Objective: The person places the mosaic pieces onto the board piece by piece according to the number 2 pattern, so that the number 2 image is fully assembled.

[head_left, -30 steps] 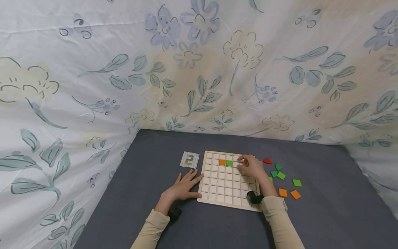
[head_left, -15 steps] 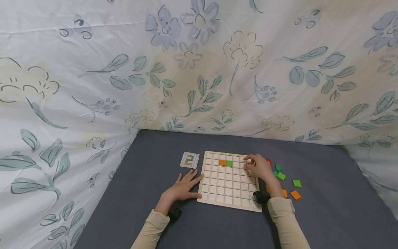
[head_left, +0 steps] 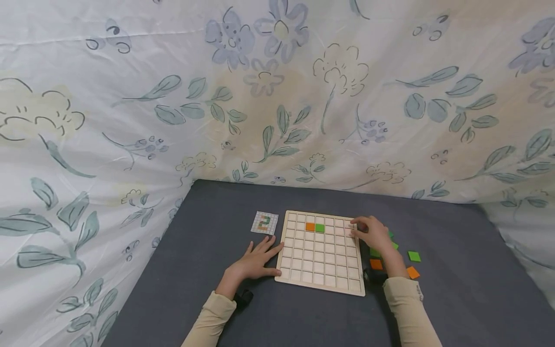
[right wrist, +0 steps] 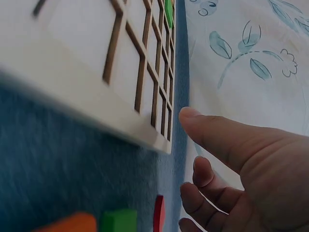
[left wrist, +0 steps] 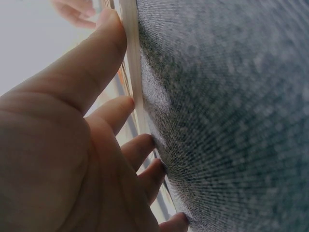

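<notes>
A wooden grid board (head_left: 318,255) lies flat on the dark cloth. In its upper rows sit an orange square tile (head_left: 310,227) and, right beside it, a green square tile (head_left: 319,228). My left hand (head_left: 255,263) has its fingers spread; the left wrist view shows its thumb (left wrist: 108,29) and fingertips at the board's wooden edge (left wrist: 129,53). Over the board's upper right edge hovers my right hand (head_left: 374,234). Nothing shows between its thumb (right wrist: 212,130) and loosely bent fingers in the right wrist view.
Several loose green and orange pieces, such as a green tile (head_left: 414,256) and an orange tile (head_left: 413,273), lie right of the board, some hidden by the right arm. A red piece (right wrist: 159,212) shows under the right wrist. A printed pattern card (head_left: 264,223) lies upper left; floral cloth (head_left: 277,96) hangs behind.
My right hand has drifted right, from above the board's upper cells to its right edge, covering more loose pieces. My left hand stays put, and both tiles on the board are unmoved.
</notes>
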`<state>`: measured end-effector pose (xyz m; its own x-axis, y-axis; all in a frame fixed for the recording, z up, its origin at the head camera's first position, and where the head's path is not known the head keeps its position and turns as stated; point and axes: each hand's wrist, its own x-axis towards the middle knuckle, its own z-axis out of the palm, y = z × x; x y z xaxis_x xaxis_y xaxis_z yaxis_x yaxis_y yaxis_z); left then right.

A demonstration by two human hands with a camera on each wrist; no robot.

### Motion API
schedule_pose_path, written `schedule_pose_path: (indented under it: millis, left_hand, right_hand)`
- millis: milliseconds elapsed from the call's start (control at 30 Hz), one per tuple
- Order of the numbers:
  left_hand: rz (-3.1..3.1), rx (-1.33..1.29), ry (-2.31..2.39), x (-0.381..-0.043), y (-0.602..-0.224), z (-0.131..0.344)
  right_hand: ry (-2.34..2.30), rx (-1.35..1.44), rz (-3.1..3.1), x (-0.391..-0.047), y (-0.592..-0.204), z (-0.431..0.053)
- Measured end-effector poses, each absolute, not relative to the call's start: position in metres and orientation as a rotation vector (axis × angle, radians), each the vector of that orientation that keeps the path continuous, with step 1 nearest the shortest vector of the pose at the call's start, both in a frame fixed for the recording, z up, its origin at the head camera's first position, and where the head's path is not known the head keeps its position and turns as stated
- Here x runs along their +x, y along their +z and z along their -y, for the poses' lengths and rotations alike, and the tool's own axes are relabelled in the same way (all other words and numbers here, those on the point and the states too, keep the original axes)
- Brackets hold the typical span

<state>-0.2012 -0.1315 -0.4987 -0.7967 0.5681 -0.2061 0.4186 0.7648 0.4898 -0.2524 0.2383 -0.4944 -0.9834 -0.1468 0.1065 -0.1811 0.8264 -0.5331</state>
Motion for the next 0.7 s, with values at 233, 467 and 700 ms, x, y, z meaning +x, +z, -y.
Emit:
schedule_pose_path:
  millis: [233,467,700]
  left_hand:
    - [-2.616,0.757,0.605,-0.201,-0.499,0.131]
    - [-2.614,0.753,0.604,-0.201,-0.497,0.131]
    - [-2.609,0.762,0.617,-0.2,-0.496,0.131]
  right_hand:
    - [0.817,0.227,2.981,-0.252,-0.489,-0.249]
    - [0.785,0.176,2.971,-0.25,-0.491,-0.257]
    - [0.774,0.163,3.002,-0.249,-0.491,-0.27]
